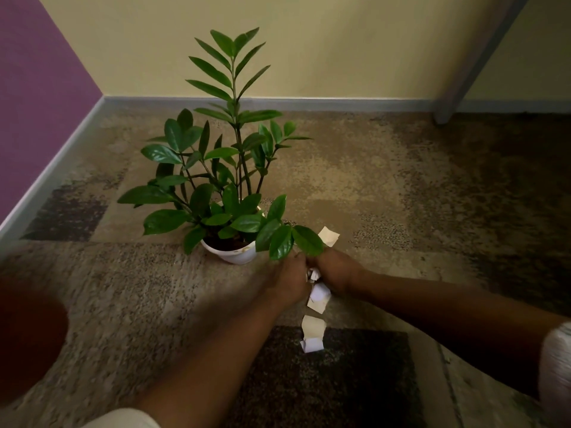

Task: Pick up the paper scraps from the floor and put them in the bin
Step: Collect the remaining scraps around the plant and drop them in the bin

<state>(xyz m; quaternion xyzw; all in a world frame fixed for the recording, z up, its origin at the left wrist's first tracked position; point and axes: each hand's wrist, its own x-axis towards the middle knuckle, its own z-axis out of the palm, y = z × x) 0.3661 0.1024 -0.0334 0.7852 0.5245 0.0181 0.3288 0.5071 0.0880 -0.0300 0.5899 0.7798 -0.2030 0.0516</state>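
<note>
Both hands together, left hand (289, 278) and right hand (335, 270) curled around crumpled paper scraps (313, 274), more scraps (313, 333) on carpet (401, 186) beside potted plant (228, 193).

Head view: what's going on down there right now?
A person crouches on the carpet beside a potted plant. The left hand and right hand meet over gathered paper scraps. More loose scraps lie just below, and one scrap beyond the hands. No bin is clearly visible.
</note>
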